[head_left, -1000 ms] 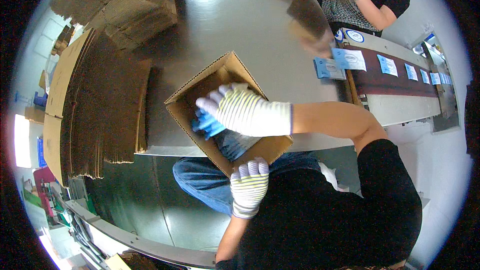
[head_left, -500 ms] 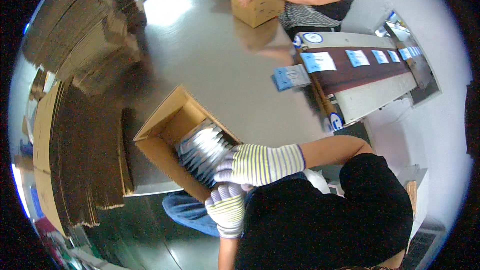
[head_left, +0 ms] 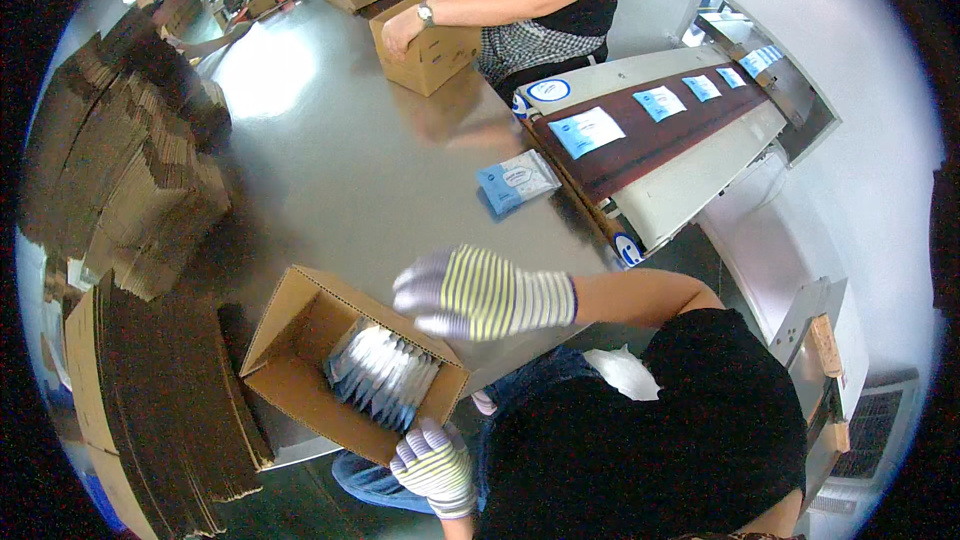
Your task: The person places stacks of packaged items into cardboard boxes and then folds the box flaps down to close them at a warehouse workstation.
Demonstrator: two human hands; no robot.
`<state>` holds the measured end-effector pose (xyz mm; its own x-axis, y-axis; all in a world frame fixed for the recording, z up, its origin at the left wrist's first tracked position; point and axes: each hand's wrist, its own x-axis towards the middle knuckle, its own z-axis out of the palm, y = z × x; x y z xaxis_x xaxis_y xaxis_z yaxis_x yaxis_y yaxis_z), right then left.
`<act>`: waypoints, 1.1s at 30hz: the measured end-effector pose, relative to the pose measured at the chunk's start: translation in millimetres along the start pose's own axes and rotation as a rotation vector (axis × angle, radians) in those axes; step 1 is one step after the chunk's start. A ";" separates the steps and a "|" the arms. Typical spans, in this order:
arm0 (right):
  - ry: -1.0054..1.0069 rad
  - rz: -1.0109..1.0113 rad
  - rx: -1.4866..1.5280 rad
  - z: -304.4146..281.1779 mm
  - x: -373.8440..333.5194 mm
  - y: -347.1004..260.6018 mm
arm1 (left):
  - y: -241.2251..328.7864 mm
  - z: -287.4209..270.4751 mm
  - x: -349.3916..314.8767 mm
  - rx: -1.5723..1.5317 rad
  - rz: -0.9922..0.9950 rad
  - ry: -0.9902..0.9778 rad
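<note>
An open cardboard box [head_left: 345, 430] rests at the table's near edge, tilted in view. Inside it, a row of silvery-blue flat packets [head_left: 385, 370] stands on edge, packed toward its right end. My left hand [head_left: 435, 467], in a striped glove, grips the box's near rim with fingers bent over it. Above the box's right far edge is my right hand [head_left: 490, 292], gloved alike, fingers stretched out and slightly blurred, with nothing visible in it. One blue-and-white packet [head_left: 518, 182] lies on the table beside the conveyor's end.
A conveyor [head_left: 640, 135] at the right carries several more packets. Across the table a co-worker holds a cardboard box [head_left: 430, 50]. Stacks of flattened cartons [head_left: 160, 390] line the left side. The metal table [head_left: 330, 170] reflects a bright light.
My right hand has lifted out of the box, away from the packets, up and toward the far side. My left hand stays at the box's near side. The view has shifted.
</note>
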<state>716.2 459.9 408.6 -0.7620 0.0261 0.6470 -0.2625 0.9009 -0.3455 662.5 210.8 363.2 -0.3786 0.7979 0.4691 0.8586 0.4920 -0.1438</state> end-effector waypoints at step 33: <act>-1.222 0.740 -0.316 -65.1 -52.8 280.4 | 2.4 -25.1 16.5 -0.023 -0.022 0.116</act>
<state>721.3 739.3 321.8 -0.7217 0.2849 -0.6308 0.4195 0.9049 -0.0713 666.9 216.4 392.5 -0.3561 0.7407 0.5697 0.8587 0.4999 -0.1132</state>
